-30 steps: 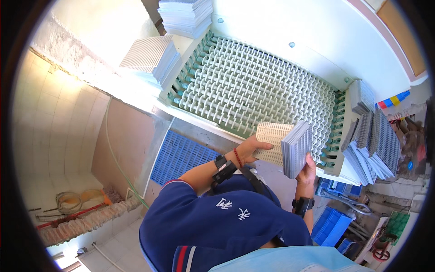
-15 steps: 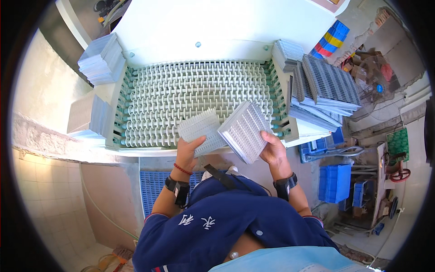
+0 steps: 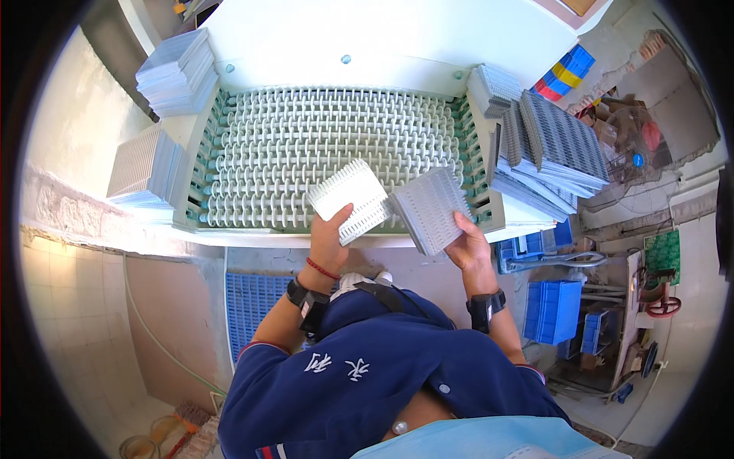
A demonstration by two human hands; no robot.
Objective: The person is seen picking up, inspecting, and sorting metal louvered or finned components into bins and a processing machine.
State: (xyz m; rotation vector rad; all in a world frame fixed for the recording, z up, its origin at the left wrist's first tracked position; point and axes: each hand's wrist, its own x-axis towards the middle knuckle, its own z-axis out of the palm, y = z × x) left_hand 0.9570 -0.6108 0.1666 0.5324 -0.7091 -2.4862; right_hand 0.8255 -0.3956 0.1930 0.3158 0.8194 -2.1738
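My left hand [image 3: 329, 239] grips a thin pale panel [image 3: 350, 197] with rows of small slots and a comb-like edge, thumb on its face. It catches the light and looks bright white. In my right hand [image 3: 468, 245] is a stack of grey slotted panels [image 3: 430, 208], held by its right edge, thumb on top and fingers beneath. The two lots are tilted, their inner edges close together. Both hands are over the near edge of a machine bed of white wheel rollers [image 3: 329, 145].
Two panel stacks [image 3: 177, 73] [image 3: 147, 170] stand on the machine's left ledge. On the right ledge lie a small stack [image 3: 495, 90] and a larger leaning pile of grey panels [image 3: 562, 138]. Blue crates [image 3: 552, 312] sit at lower right, beside a shelf. A fan [image 3: 638, 138] stands farther right.
Both hands have shifted slightly. The left panel has turned and now shines brighter. The right stack has tipped, so its face shows flatter and its side edges less. The view has moved a little.
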